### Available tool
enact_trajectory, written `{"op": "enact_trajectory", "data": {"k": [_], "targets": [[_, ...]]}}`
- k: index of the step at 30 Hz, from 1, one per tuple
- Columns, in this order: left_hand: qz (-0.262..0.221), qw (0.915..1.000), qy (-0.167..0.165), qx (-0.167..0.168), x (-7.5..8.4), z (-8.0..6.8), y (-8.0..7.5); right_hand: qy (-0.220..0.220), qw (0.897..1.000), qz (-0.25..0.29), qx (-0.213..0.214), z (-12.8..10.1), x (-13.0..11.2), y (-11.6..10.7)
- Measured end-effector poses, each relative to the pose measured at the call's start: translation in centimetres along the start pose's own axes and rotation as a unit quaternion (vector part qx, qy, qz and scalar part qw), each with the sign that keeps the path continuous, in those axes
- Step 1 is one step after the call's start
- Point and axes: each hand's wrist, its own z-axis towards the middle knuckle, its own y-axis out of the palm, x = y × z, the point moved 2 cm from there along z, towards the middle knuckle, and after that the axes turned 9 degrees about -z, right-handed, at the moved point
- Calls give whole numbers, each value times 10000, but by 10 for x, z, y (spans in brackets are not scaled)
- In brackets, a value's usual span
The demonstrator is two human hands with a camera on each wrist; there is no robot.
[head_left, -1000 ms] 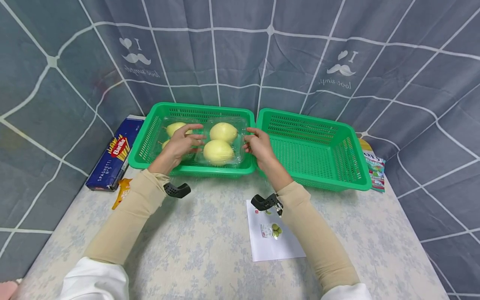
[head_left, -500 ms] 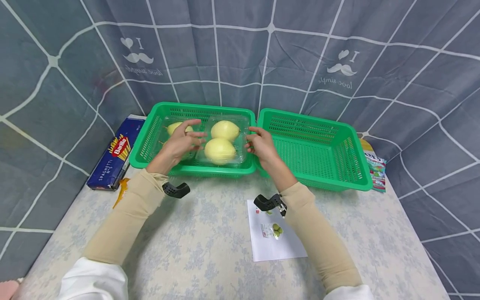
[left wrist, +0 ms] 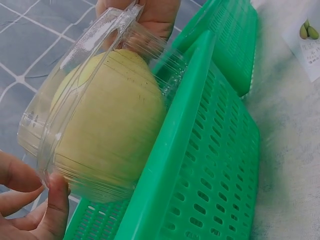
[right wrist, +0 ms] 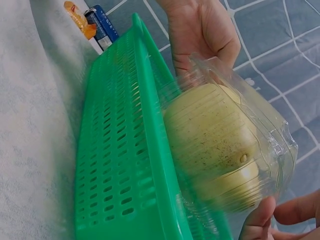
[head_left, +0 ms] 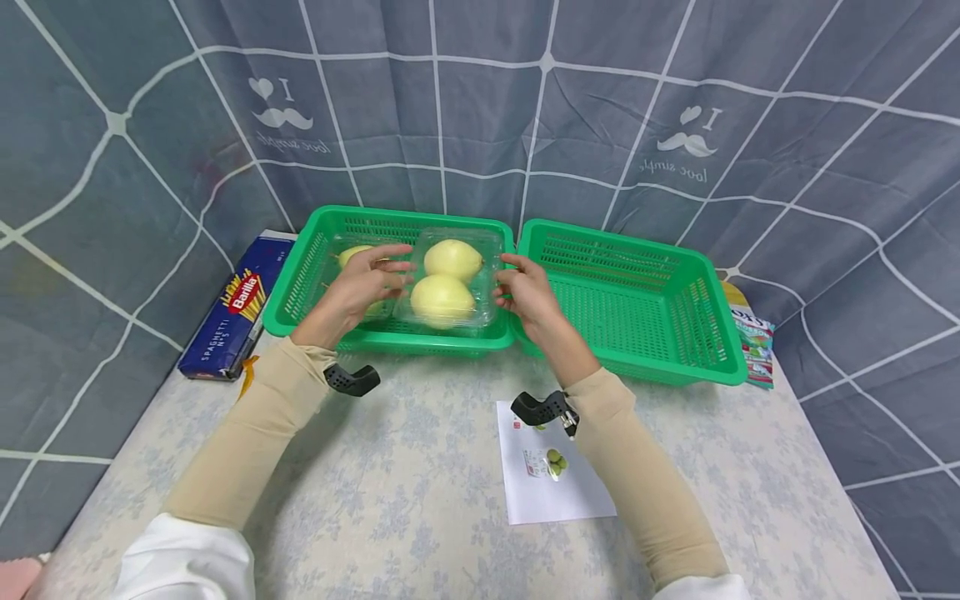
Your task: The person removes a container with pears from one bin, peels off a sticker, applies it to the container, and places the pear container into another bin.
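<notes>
A clear plastic clamshell (head_left: pixel 450 279) with two yellow pears (head_left: pixel 442 300) hangs just above the left green basket (head_left: pixel 420 343). My left hand (head_left: pixel 360 287) grips its left edge and my right hand (head_left: pixel 525 292) grips its right edge. In the left wrist view the clamshell (left wrist: pixel 100 125) fills the frame over the basket wall (left wrist: pixel 200 165), pinched by my left thumb (left wrist: pixel 55 205). In the right wrist view the clamshell (right wrist: pixel 225 145) is slightly blurred, with my right fingertips (right wrist: pixel 260 222) on its near edge. Another pear (head_left: pixel 352 254) lies in the basket, partly hidden by my left hand.
An empty green basket (head_left: pixel 637 300) stands to the right, touching the left one. A blue spaghetti box (head_left: pixel 232 308) and an orange packet (head_left: pixel 247 371) lie at the left. A white paper card (head_left: pixel 547 467) lies under my right forearm. A colourful packet (head_left: pixel 753 346) sits at the far right.
Both hands have raised the clamshell a little out of the left basket. The baskets and other items have not moved.
</notes>
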Motion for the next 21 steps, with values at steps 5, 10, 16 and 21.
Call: {"op": "enact_trajectory", "data": {"k": [5, 10, 16, 21], "targets": [[32, 10000, 21, -49, 1, -1, 0, -12, 10000, 64, -57, -4, -2, -2], [58, 9999, 97, -67, 2, -3, 1, -36, 9999, 96, -120, -8, -4, -4], [39, 9999, 154, -10, 4, -6, 1, -45, 9998, 126, -176, -11, -5, -4], [11, 9999, 171, -17, 6, -10, 2, -35, 9997, 133, -193, -13, -7, -4]]}}
